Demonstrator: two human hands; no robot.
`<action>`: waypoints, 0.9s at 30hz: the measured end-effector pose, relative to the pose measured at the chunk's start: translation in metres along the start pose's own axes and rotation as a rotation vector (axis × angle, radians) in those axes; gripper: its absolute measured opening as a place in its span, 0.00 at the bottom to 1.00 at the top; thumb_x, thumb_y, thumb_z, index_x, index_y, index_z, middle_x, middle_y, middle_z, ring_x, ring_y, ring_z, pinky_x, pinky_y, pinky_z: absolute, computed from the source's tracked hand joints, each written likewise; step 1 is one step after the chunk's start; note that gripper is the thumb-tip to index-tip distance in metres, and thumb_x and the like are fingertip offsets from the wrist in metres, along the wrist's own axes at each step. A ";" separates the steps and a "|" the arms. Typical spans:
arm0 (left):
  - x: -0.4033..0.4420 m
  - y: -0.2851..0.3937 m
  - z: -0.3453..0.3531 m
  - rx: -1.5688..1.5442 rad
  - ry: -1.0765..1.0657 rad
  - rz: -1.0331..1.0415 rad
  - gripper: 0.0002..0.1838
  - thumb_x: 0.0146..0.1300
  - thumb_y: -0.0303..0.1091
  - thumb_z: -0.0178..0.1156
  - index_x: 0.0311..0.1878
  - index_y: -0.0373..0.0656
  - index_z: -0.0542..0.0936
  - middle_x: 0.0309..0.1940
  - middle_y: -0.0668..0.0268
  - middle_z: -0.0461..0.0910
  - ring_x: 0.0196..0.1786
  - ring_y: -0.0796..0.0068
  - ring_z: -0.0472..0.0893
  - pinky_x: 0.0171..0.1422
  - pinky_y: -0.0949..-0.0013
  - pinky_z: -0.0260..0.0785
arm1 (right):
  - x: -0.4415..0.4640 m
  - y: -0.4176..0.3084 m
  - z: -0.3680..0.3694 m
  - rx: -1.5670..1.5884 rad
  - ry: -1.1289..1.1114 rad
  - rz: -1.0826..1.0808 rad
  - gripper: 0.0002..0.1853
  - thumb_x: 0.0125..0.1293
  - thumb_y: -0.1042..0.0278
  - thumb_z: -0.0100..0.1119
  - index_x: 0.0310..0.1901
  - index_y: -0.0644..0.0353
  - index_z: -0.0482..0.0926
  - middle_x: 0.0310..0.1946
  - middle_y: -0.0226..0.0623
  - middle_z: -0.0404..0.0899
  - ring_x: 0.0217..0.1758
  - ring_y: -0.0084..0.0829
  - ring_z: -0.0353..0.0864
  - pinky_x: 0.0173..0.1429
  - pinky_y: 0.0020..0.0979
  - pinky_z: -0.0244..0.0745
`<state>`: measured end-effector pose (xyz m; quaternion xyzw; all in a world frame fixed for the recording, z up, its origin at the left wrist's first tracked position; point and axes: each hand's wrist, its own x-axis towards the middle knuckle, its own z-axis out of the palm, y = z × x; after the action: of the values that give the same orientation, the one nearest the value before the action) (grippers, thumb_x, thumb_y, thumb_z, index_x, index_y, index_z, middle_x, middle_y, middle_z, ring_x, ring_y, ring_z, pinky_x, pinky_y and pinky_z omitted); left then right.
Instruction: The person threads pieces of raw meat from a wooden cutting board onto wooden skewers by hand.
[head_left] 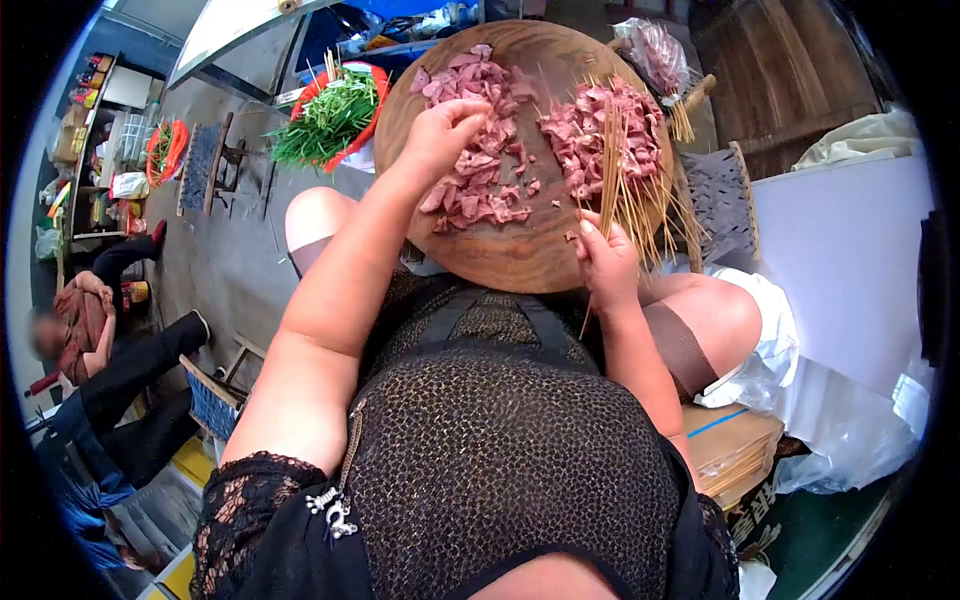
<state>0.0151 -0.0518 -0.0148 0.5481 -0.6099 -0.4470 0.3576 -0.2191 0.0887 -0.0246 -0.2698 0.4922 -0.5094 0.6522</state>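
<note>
A round wooden board (510, 262) lies in front of me, with a pile of loose raw meat pieces (478, 195) on its left side. My left hand (440, 140) is over that pile, fingers curled together; whether a piece is between them is hidden. My right hand (608, 262), at the board's near right edge, pinches a thin bamboo skewer (585, 322). A small bit of meat (571, 237) shows beside its fingers. Just beyond it, a heap of meat skewers (605, 140) is on the board, with several bare sticks (612, 170) lying across it.
A red-rimmed basket of green vegetables (335, 115) stands left of the board. At the back right is a plastic bag with skewers (655, 55). A woven stool (722, 200) and a white panel (845, 260) are on the right. Another person (85, 310) sits far left.
</note>
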 end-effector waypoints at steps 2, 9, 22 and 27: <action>0.006 -0.005 0.006 0.286 -0.072 0.249 0.12 0.59 0.30 0.56 0.45 0.42 0.79 0.39 0.65 0.79 0.43 0.69 0.78 0.46 0.71 0.70 | 0.001 -0.002 0.003 0.051 0.048 -0.008 0.11 0.64 0.70 0.51 0.46 0.63 0.74 0.19 0.23 0.69 0.15 0.11 0.60 0.18 0.12 0.51; 0.008 0.001 0.050 0.996 -0.312 0.603 0.10 0.47 0.25 0.54 0.35 0.42 0.79 0.37 0.60 0.77 0.44 0.59 0.75 0.49 0.61 0.68 | 0.001 0.003 -0.001 0.023 0.047 -0.008 0.11 0.65 0.70 0.51 0.46 0.62 0.74 0.21 0.25 0.69 0.19 0.13 0.62 0.21 0.14 0.54; 0.010 0.004 -0.001 -0.920 -0.009 -0.272 0.11 0.67 0.31 0.46 0.48 0.36 0.69 0.43 0.56 0.77 0.46 0.65 0.79 0.49 0.67 0.75 | -0.004 0.003 0.004 -0.159 -0.111 0.115 0.12 0.63 0.69 0.53 0.45 0.64 0.75 0.19 0.22 0.69 0.21 0.13 0.65 0.26 0.16 0.60; 0.007 0.005 -0.003 -0.976 0.019 -0.253 0.13 0.68 0.34 0.45 0.49 0.36 0.68 0.46 0.53 0.76 0.49 0.61 0.77 0.51 0.64 0.74 | -0.001 0.013 0.000 -0.162 -0.116 0.103 0.11 0.63 0.69 0.53 0.45 0.64 0.76 0.19 0.22 0.69 0.20 0.13 0.65 0.26 0.16 0.60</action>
<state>0.0155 -0.0594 -0.0098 0.3907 -0.2553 -0.7149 0.5207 -0.2144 0.0943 -0.0349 -0.3249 0.5064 -0.4175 0.6809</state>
